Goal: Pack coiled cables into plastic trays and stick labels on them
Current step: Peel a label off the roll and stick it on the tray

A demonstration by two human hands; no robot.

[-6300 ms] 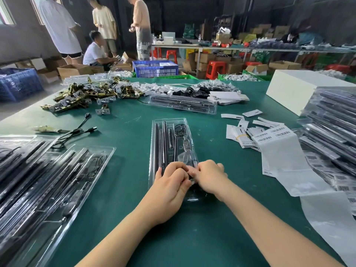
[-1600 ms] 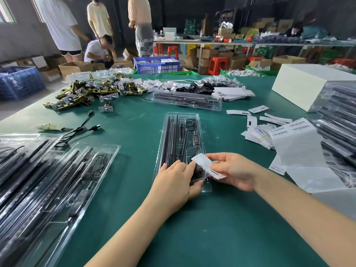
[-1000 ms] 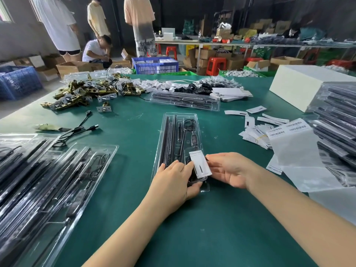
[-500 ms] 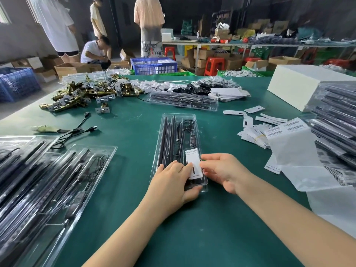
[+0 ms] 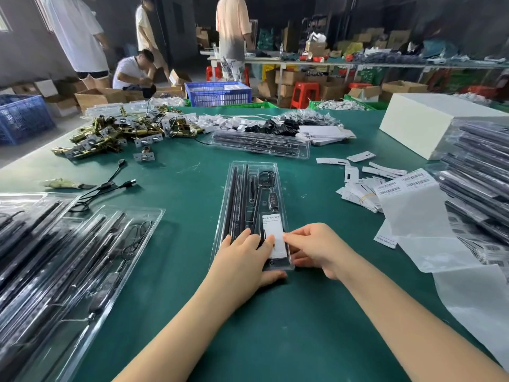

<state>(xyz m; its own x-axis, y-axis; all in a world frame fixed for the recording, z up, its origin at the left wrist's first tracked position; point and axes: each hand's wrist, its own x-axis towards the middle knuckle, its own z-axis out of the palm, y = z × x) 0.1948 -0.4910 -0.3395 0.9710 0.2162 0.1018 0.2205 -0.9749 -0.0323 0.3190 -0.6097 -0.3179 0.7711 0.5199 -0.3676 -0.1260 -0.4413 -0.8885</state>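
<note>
Centre of the frame, the clear plastic tray (image 5: 242,186) lies lengthwise on the green table (image 5: 192,312), black rods and a coiled cable (image 5: 265,179) inside it. The white label (image 5: 274,235) sits flat on the tray's near end, right of centre. Your left hand (image 5: 245,260) lies over that near end, fingers fairly straight and pressing down, one fingertip on the label's left edge, thumb under the tray's near rim. Your right hand (image 5: 316,249) comes in from the right, fingers (image 5: 292,238) reaching onto the label's right edge; whether they pinch it or just press, I cannot tell. Lower left of the frame, filled trays (image 5: 68,257) are stacked. To the right, loose labels (image 5: 358,194) and barcode sheets (image 5: 405,186) lie beside another stack of trays (image 5: 476,183).
</note>
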